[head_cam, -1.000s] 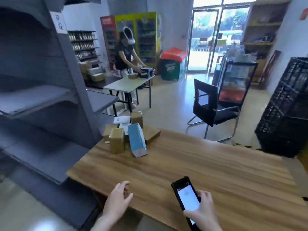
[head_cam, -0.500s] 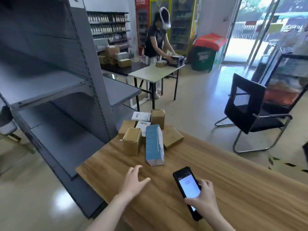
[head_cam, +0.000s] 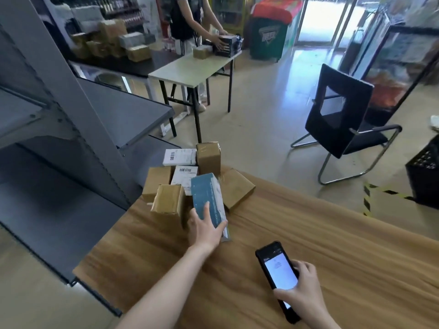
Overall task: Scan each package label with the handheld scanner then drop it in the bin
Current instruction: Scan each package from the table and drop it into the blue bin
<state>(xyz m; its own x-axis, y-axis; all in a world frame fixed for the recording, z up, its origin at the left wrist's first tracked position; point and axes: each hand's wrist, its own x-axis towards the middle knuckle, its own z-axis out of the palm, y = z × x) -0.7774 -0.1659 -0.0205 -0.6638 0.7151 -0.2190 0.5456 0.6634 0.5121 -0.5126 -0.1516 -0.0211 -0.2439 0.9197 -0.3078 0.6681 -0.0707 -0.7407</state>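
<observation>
Several packages are piled at the far left corner of the wooden table (head_cam: 308, 245): brown cardboard boxes (head_cam: 168, 200), white labelled parcels (head_cam: 184, 176) and a tall blue box (head_cam: 207, 198) leaning at the front. My left hand (head_cam: 205, 227) reaches forward and lies on the blue box's near end, fingers spread over its face and thumb at its right edge. My right hand (head_cam: 300, 293) grips a black handheld scanner (head_cam: 278, 269) with a lit screen, low over the table near me.
A grey metal shelving unit (head_cam: 71, 129) stands against the table's left side. A black chair (head_cam: 342, 124) and a black crate (head_cam: 425, 174) are on the floor beyond the table. Another person works at a white folding table (head_cam: 190, 67) further back.
My left hand has moved forward from the table's near edge onto the blue box. The view has tilted down and closer to the pile. The scanner hand stayed in place.
</observation>
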